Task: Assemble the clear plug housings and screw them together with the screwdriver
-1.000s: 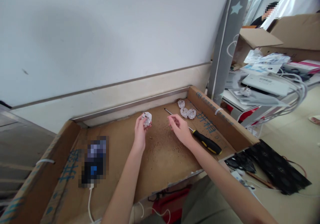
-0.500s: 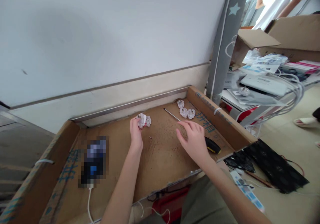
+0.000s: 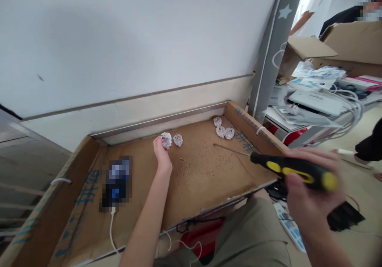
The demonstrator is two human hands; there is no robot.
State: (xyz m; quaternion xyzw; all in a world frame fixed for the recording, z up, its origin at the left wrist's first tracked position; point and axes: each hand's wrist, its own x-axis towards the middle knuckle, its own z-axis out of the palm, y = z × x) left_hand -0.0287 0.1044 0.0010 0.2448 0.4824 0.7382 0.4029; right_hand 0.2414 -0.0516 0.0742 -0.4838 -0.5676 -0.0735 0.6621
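Observation:
My right hand grips a screwdriver by its black and yellow handle, above the right front edge of the cardboard tray. Its long thin shaft points left over the tray. Toward the back of the tray, my left hand pinches a clear plastic plug with metal pins. Just right of that hand, a second clear plug stands pins up on the cardboard. Three more clear plugs sit together near the back right corner. A tiny screw-like piece lies mid-tray.
A blurred-out dark device with a white cable lies at the tray's left. A grey post rises behind the right corner. Beyond it a side table holds bags, cables and an open carton. People stand farther back. A power strip is at lower right.
My right hand has picked up the screwdriver from the tray and swung it right, toward me. My left hand keeps the plug in about the same place, now apart from the neighbouring plug.

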